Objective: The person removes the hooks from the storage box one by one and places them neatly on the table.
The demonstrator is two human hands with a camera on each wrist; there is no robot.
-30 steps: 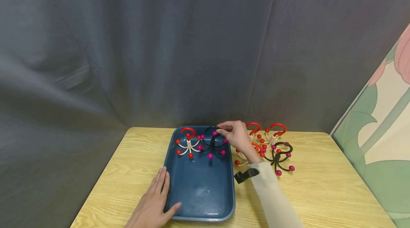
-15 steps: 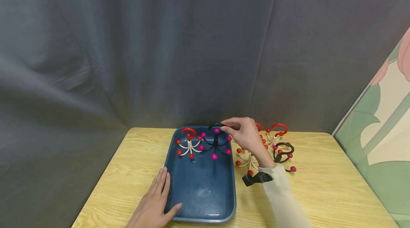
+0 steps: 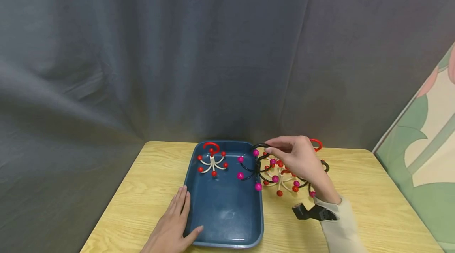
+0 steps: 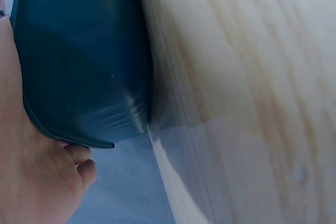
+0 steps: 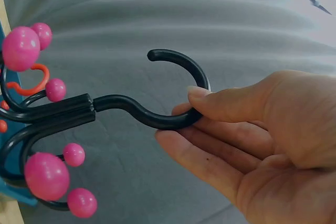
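My right hand (image 3: 300, 160) pinches the curved top of a black multi-arm hook hanger (image 3: 258, 168) with pink ball tips, between thumb and fingers. In the right wrist view the black hanger (image 5: 65, 113) dangles its arms away from the right hand (image 5: 252, 135). It hangs over the right rim of a blue tray (image 3: 227, 205). A white hook hanger (image 3: 212, 163) with a red hook and red balls is in the tray's far left part. My left hand (image 3: 172, 221) rests along the tray's left rim with fingers fairly straight.
Right of the tray, more hangers stand crowded on the wooden table (image 3: 366, 201): a white one (image 3: 281, 180) with red balls, and others partly hidden behind the right hand and arm. A grey curtain (image 3: 220, 55) hangs behind the table.
My right hand has lifted the black hanger and moved it rightward, from inside the tray to over its right rim. The left hand has stayed at the tray's left side.
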